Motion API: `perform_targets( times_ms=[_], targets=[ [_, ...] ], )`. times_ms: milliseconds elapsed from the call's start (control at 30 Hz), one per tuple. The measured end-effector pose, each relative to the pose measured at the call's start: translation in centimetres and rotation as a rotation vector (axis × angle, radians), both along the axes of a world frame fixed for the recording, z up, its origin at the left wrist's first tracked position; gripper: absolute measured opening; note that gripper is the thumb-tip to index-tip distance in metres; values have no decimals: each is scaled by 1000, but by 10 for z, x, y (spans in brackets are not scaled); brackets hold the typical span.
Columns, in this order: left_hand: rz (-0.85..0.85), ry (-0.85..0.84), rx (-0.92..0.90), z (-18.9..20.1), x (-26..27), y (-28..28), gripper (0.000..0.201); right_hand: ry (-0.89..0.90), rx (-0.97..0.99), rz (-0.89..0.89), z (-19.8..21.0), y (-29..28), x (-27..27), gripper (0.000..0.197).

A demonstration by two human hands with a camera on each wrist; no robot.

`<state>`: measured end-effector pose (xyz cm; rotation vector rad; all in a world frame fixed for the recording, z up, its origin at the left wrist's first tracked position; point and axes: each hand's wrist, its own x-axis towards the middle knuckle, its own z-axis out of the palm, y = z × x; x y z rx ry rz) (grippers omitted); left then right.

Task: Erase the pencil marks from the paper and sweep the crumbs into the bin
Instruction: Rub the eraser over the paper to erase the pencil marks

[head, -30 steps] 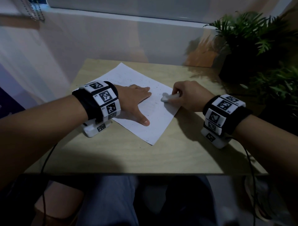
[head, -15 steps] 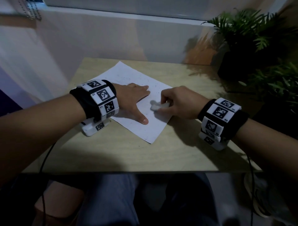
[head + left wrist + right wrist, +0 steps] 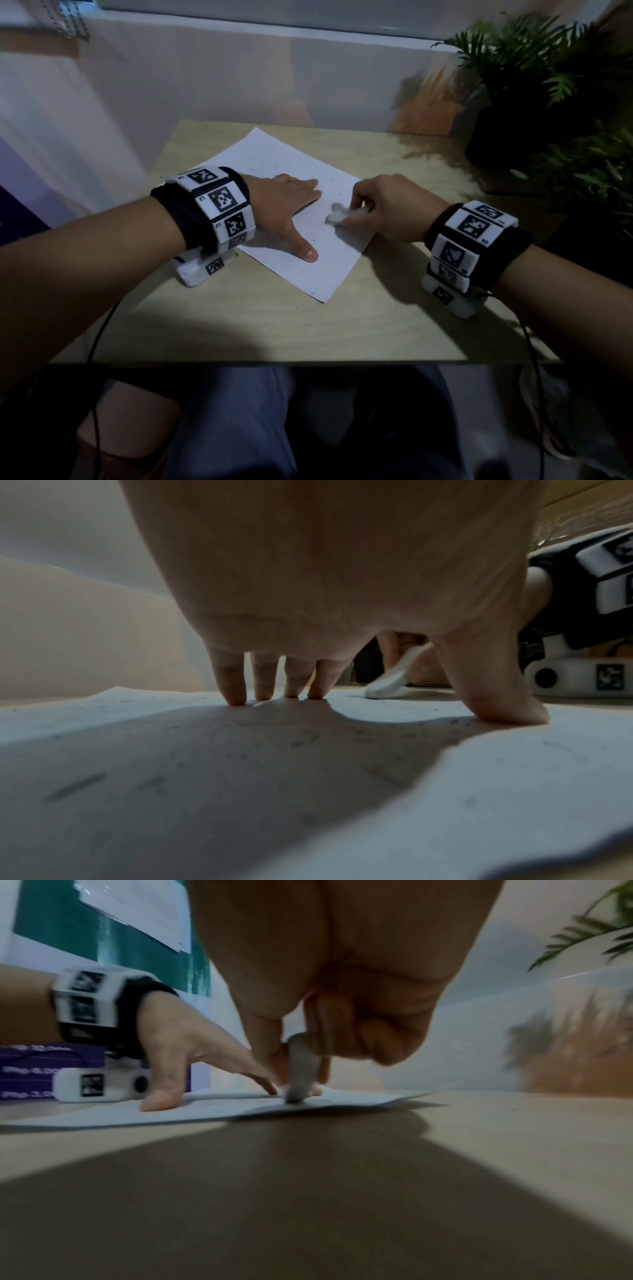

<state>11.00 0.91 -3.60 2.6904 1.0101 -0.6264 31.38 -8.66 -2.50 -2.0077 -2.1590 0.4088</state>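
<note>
Paper [image 3: 301, 270] askew on pale wooden table [image 3: 394, 329], potted plants [image 3: 548, 85] beside.

The paper [image 3: 301, 219] lies skewed mid-table [image 3: 239, 325]. The left hand [image 3: 286, 209] presses flat on it at nine o'clock; the right hand [image 3: 387, 205], at three, holds the eraser [image 3: 339, 216] down on it. Plants [image 3: 548, 85] stand beyond at two o'clock.
</note>
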Motion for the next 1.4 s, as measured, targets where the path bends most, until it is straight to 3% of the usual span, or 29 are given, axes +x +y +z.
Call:
perform_targets(
  times_ms=[100, 233, 300, 433, 600, 767, 933, 1067, 1133, 1300, 1400],
  targets=[
    [-8, 3, -1, -1, 0, 1, 130, -40, 113, -68, -4, 4, 1, 41],
    [-3, 6, -8, -1, 0, 1, 129, 21, -25, 115, -3, -4, -7, 38],
    [-5, 10, -3, -1, 0, 1, 130, 22, -44, 47, -1, 2, -3, 36],
    [-3, 5, -5, 0, 1, 0, 130, -55, 106, -94, -3, 13, 4, 44],
    [-5, 3, 6, 1, 0, -2, 129, 1, -20, 116, -1, 0, -6, 35],
    [-2, 2, 6, 1, 0, -3, 129, -88, 107, -112, -3, 15, 7, 45],
    [1, 0, 11, -1, -1, -2, 129, -45, 28, 27, -7, 8, 2, 43],
    [-4, -2, 12, 0, 0, -3, 128, -41, 88, -140, -7, 17, 16, 50],
    [-2, 2, 8, -1, 0, -3, 128, -54, 90, -164, -8, 17, 16, 48],
    [-9, 4, 11, -1, 1, -2, 129, 32, 35, -34, -8, 14, 9, 35],
    [-13, 6, 6, 0, 1, -2, 129, -24, 118, -130, -5, 20, 14, 25]
  ],
)
